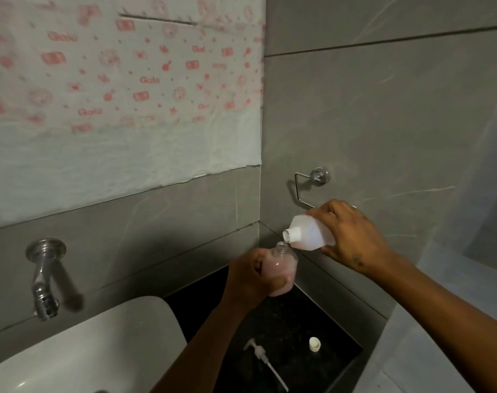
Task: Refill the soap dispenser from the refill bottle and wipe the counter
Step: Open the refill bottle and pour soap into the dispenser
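refill bottle point(312, 232) lies tipped in the right hand point(352, 236), whose grip wraps its body; its long axis runs 2 to 8 o'clock, open mouth toward 8. soap dispenser point(281, 268), upright with neck at 12, sits clasped in the left hand point(253, 275) above the counter point(312, 321).

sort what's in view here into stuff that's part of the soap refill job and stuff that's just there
Part of the job:
- refill bottle, tilted in right hand
- soap dispenser, open-necked, in left hand
- pump head, lying on counter
- bottle cap, on counter

Just there:
- wall tap
- sink
- towel ring
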